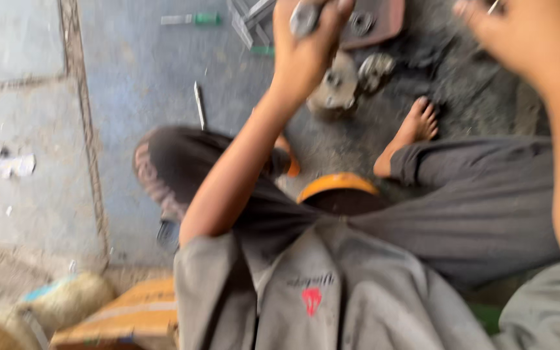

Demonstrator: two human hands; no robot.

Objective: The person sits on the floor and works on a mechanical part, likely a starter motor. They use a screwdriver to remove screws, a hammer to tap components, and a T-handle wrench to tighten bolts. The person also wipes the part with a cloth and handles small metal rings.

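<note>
- While blurred, left hand [306, 45] fisted round a grey metal cylinder [304, 18], directly above round grey metal parts [338, 84].
- Right hand [520, 32] pinching a thin pale sliver [494, 6], well apart.

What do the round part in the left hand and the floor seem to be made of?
The round part in the left hand looks like bare metal: grey with a dull shine, though blur hides detail. The floor looks like worn concrete: flat blue-grey, matt, with seams and dark grime near the foot.

Grey shirt [332, 291] with a red mark, dark grey trousers [481, 201], an orange-rimmed seat [337, 183] (blurred, so perhaps a stool), blue-grey floor [144, 71].
</note>
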